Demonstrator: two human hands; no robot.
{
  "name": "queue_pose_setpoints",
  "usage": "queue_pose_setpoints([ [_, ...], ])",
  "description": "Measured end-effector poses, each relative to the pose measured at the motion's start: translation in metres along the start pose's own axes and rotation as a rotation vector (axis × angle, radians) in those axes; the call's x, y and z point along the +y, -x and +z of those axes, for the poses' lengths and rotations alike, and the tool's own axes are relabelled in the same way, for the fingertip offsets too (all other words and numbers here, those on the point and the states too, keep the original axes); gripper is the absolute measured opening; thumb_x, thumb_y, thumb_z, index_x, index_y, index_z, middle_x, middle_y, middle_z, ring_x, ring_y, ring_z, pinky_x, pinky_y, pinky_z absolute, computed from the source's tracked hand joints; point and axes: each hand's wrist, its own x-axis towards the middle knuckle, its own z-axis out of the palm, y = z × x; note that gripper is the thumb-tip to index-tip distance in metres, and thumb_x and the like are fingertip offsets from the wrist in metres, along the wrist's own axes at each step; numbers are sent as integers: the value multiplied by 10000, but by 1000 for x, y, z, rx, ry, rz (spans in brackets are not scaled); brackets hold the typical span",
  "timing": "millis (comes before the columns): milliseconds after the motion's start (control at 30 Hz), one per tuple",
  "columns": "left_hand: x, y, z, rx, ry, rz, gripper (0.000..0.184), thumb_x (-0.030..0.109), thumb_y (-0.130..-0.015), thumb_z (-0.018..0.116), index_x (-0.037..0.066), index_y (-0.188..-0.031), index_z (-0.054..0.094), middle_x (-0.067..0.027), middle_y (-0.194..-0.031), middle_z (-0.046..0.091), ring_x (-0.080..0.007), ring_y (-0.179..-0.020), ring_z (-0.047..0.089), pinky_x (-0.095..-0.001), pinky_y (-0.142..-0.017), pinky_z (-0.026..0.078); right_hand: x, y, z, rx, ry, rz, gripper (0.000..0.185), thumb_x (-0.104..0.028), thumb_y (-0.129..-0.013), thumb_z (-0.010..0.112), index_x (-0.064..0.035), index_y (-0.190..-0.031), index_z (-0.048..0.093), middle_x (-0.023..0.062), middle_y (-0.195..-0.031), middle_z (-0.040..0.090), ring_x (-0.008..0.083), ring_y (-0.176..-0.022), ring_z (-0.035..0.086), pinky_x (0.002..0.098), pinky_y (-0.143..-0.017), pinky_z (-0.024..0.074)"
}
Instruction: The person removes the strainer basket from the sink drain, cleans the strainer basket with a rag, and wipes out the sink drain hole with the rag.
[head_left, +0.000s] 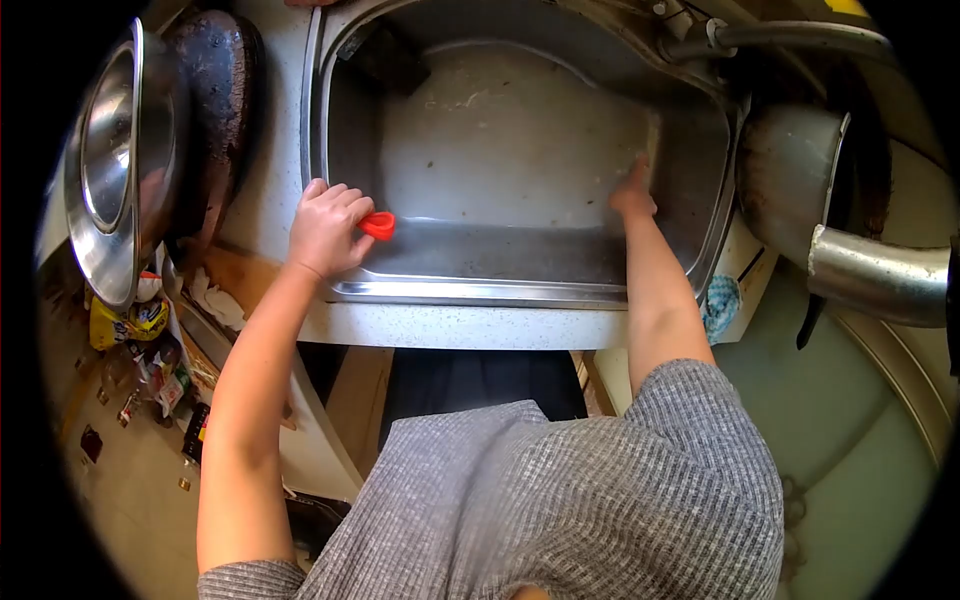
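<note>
My left hand (332,225) is closed at the left rim of the metal sink (480,290). A red handle with a looped end (378,225) sticks out of its fist over the basin; the rest of that thing is hidden by the fingers. Cloudy water (500,140) with small dark bits stands in the sink. On the right side of the basin, my right hand (634,190) reaches into this water near the wall. Its fingers are mostly under the surface, so their grip is hidden.
At the left, metal bowls (105,170) lean beside a dark, worn pan (215,110). A pot (795,170) and a thick metal pipe-like handle (880,270) are on the right. The faucet (800,38) extends at upper right. A blue-white scrubber (720,305) lies by the front right corner.
</note>
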Motion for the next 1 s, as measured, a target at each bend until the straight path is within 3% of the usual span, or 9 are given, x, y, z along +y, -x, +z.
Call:
queue_pose_setpoints([
  [167, 1, 0, -2, -9, -10, -8, 160, 179, -657, 726, 112, -781, 650, -53, -804, 641, -213, -794, 604, -346, -815, 441, 17, -47, 41, 343, 511, -538, 955, -202, -829, 683, -331, -1554, 74, 191, -1463, 429, 330, -1260, 532, 471, -963, 480],
  [267, 4, -1, -6, -27, -14, -16, 155, 181, -662, 724, 110, -778, 648, -52, -802, 641, -211, -794, 603, -345, -822, 443, -13, 31, -11, 118, 382, -808, 868, -99, -842, 569, -316, -1546, 109, 193, -1441, 443, 372, -1215, 551, 503, -978, 464],
  [367, 2, 0, -3, 0, -13, 2, 191, 192, -636, 729, 112, -778, 629, -59, -796, 619, -224, -799, 595, -354, -805, 429, -17, 55, -21, 310, 103, -336, 831, -47, -832, 531, -244, -1546, 155, 185, -1444, 442, 374, -1238, 530, 481, -973, 475],
  [467, 0, 0, -1, 3, -1, 5, 210, 194, -623, 732, 112, -783, 623, -65, -797, 612, -232, -798, 591, -359, -794, 423, -18, 31, -18, 73, -114, 15, 784, -53, -849, 518, -167, -1540, 164, 166, -1465, 424, 358, -1261, 514, 485, -979, 472],
  [567, -1, 0, -1, 4, 4, 10, 211, 192, -625, 732, 110, -789, 627, -65, -802, 617, -230, -798, 591, -360, -792, 424, -19, -3, 26, 285, 600, -588, 681, -231, -922, 520, -203, -1532, 220, 153, -1484, 407, 340, -1193, 571, 500, -947, 488],
  [667, 0, 2, 1, 16, 4, 14, 209, 191, -624, 733, 109, -786, 630, -66, -802, 623, -227, -797, 593, -360, -789, 425, -25, 22, 9, 116, 10, -418, 785, -233, -850, 585, -103, -1519, 196, 200, -1417, 476, 368, -1276, 501, 476, -1017, 448],
  [767, -1, 3, 3, 25, -5, 7, 203, 192, -622, 733, 108, -776, 631, -65, -797, 624, -226, -794, 595, -357, -787, 428, -15, 15, 30, 377, -314, 6, 770, -208, -843, 567, -49, -1510, 217, 229, -1462, 411, 410, -1260, 501, 476, -1030, 439],
  [900, 0, 1, 0, 22, -8, 14, 194, 193, -623, 732, 107, -766, 633, -65, -795, 628, -226, -788, 597, -351, -788, 429, -37, -24, 84, 66, 135, -501, 808, -260, -846, 596, -9, -1504, 198, 226, -1557, 227, 397, -1364, 375, 458, -1102, 359],
  [1000, 0, 1, 0, 12, -9, 10, 194, 193, -624, 731, 106, -768, 634, -64, -797, 629, -224, -789, 598, -351, -789, 430, -50, 7, 66, 229, -212, -547, 888, -325, -810, 655, -40, -1511, 189, 224, -1568, 178, 381, -1402, 315, 439, -1124, 330],
])
